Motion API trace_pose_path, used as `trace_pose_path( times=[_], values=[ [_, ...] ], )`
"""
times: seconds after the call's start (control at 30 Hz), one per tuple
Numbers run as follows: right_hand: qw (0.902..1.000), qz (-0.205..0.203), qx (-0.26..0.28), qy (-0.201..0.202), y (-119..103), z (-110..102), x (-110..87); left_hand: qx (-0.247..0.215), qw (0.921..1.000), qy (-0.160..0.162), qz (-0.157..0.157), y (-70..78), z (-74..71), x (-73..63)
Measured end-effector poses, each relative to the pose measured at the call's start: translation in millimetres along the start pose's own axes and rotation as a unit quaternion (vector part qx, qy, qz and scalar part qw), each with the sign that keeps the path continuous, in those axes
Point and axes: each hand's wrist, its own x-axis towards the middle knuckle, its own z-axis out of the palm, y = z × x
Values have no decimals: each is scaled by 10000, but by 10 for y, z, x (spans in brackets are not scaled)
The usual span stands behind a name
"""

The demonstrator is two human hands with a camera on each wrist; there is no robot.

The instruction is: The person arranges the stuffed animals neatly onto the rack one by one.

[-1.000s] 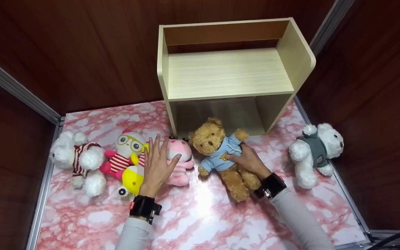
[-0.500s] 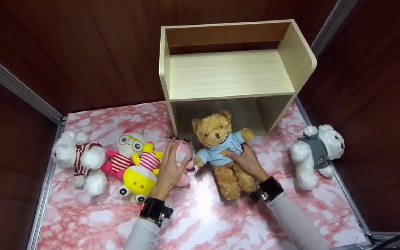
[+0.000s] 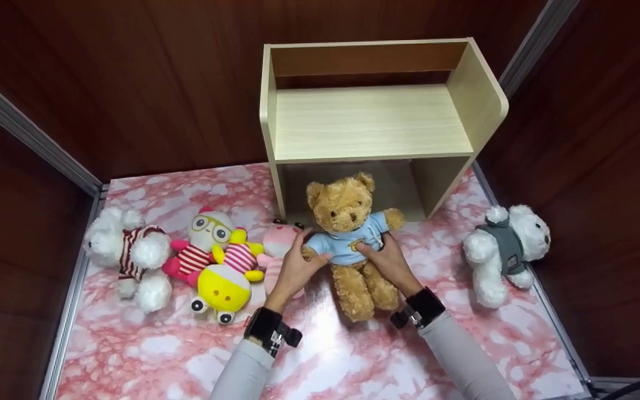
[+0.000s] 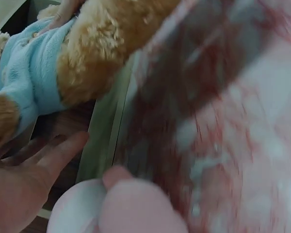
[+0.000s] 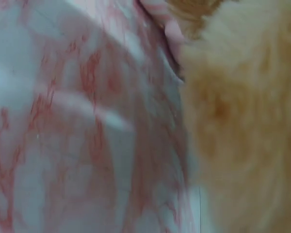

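Note:
A brown teddy bear (image 3: 344, 249) in a light blue hoodie is held nearly upright, face up, just before the shelf's lower compartment. My right hand (image 3: 391, 264) grips its side, thumb across the hoodie front and fingers mostly hidden behind. At the bear's other arm is my left hand (image 3: 296, 272), thumb in front of it. The left wrist view shows that hand with fingers extended and spread, a gap between them and the bear's body. Brown fur of the bear (image 5: 247, 121) fills the right side of the right wrist view. A pink plush toy (image 3: 276, 244) lies partly behind the left hand.
A pale wooden two-level shelf (image 3: 373, 122) stands at the back. Leftward lie a yellow frog plush (image 3: 224, 289), a plush with glasses (image 3: 209, 236) and a white plush in stripes (image 3: 131, 253). A white bear in a grey-green vest (image 3: 506, 250) lies at right. Dark walls enclose the marbled surface.
My left hand has moved right, from over the frog and pink plush toys to the teddy bear's arm. The bear has turned more upright and shifted slightly left in my right hand.

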Motion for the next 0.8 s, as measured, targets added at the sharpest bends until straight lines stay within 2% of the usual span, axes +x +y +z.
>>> trace_pose_path(
  times=[0.17,0.23,0.3,0.4,0.5,0.57,0.67,0.8],
  values=[
    [9999,-59,72,-118,-10,38,7,-949,9954,150,-2,7,94,75],
    [9996,-92,45,-247,-12,35,15,-1084,9937,278,83,13,115,101],
    [9991,-109,-35,-399,-10,22,18,-907,9947,462,130,17,120,119],
    [9971,-119,-224,-719,4,-9,10,-398,9961,765,205,32,103,135],
    [9954,-41,-401,-873,23,-37,-1,9,9959,824,362,46,87,153],
    [9961,55,-366,-804,26,-40,-3,192,9957,771,467,54,94,172],
    [9978,210,-73,-624,14,-16,5,163,9963,704,474,53,133,205],
    [9972,406,442,-446,6,34,33,-218,9972,677,230,24,199,230]
  ],
)
